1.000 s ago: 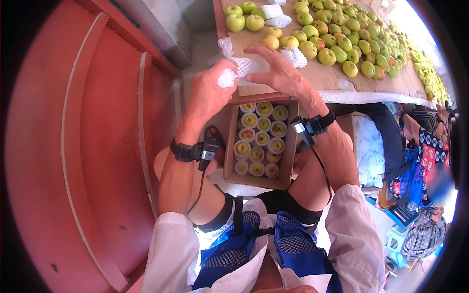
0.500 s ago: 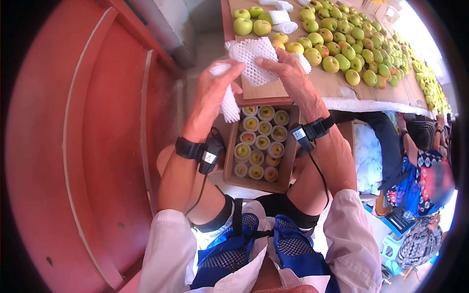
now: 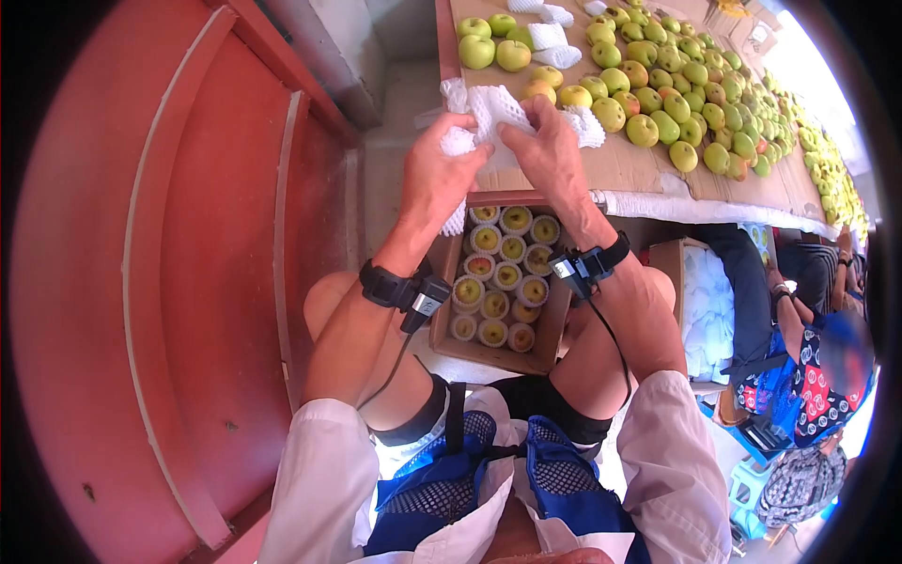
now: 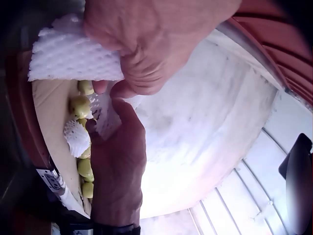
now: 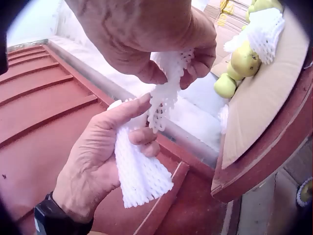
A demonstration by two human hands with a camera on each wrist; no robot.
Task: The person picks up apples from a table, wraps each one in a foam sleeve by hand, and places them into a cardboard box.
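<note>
My left hand [image 3: 440, 179] grips a white foam net sleeve [image 5: 142, 176], whose open end hangs out below the fingers. My right hand [image 3: 552, 160] pinches a second foam net sleeve [image 5: 168, 88] between thumb and fingers. In the head view, this second sleeve stretches between both hands, over the corner of the cardboard-covered table [image 3: 620, 179]. The left thumb and fingertips lie right at its lower edge in the right wrist view. Beneath the hands, a cardboard box [image 3: 547, 348] holds rows of apples [image 3: 507, 275] in foam nets.
Many loose green-yellow apples [image 3: 648, 99] cover the table, with more foam sleeves [image 3: 556, 45] among them. A red panelled door [image 3: 216, 282] stands at the left. On the right are a box of white foam [image 3: 707, 310] and another person [image 3: 817, 376].
The right hand has closed from spread fingers to a pinch on the second sleeve. That sleeve was spread wide half a second ago and is now bunched, with the hands closer together.
</note>
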